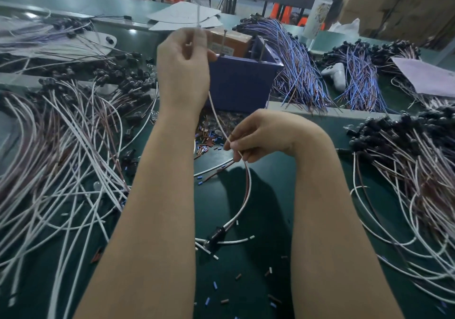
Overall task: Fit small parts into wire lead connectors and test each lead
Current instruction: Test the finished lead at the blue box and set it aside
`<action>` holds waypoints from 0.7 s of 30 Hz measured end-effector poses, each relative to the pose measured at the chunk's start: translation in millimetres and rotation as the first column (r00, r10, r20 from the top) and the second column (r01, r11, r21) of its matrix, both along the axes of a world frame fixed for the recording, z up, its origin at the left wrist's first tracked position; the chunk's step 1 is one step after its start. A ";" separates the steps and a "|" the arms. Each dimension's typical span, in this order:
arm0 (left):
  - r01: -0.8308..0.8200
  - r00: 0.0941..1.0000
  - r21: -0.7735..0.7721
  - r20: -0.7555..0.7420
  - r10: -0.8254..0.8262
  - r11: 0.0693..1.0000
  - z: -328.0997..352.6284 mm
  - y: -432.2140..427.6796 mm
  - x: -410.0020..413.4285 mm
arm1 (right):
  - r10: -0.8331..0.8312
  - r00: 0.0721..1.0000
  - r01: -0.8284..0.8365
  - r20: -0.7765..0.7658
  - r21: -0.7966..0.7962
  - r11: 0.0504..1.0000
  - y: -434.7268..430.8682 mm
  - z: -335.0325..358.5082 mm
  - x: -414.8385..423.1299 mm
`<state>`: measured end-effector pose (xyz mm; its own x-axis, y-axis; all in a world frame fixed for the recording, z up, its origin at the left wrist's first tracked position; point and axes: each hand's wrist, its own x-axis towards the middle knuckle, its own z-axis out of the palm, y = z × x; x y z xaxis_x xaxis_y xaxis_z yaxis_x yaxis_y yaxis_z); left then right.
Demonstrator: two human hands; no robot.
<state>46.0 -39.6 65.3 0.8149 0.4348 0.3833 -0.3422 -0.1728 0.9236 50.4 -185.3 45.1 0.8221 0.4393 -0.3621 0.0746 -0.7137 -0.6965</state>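
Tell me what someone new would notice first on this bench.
Two bare arms fill the middle: the left hand, raised, and the right hand, lower, each pinch one white lead strung between them. Around them sprawl heaps of white leads at left and right. At the back, blue wire bundles lie beside a blue box.

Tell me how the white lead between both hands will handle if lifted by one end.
Probably floppy: the white lead curves loosely from left hand to right hand and beyond. Likely light: a pinch alone holds it. Its black connector end would probably dangle.
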 end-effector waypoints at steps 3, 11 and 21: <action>-0.090 0.995 0.186 -0.021 0.096 0.978 -3.7 3.2 1.4 | -0.088 0.996 0.088 -0.001 0.061 0.994 0.0 -2.0 1.2; 0.312 0.813 0.370 -0.581 -0.044 0.875 -20.6 -12.0 5.3 | -0.496 0.868 0.425 0.019 0.486 0.764 13.4 -12.3 11.7; 0.194 0.887 0.186 -0.453 -0.091 0.963 -31.2 -9.2 13.8 | -0.797 0.577 0.485 0.178 0.710 0.510 4.7 -22.6 21.3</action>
